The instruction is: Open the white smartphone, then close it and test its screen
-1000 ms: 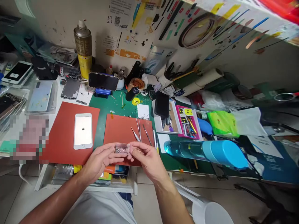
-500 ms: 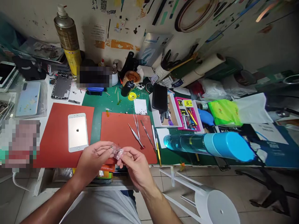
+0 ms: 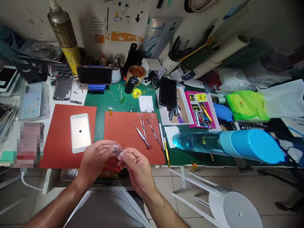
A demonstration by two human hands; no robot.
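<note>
Seen from my head, I am pinching a small clear plastic bag of tiny metal parts between my left hand and right hand, both closed on its ends, over the counter's near edge (it is probably light, crinkly and slippery, so the corners look best to hold).

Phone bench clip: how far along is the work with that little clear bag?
Done: the white phone lies face up on the left red mat, screen lit with a logo. In hand: left hand and right hand pinch a small clear bag of tiny metal parts; open or sealed, I cannot tell. Left: the metal tools lie untouched on the right red mat.
</note>
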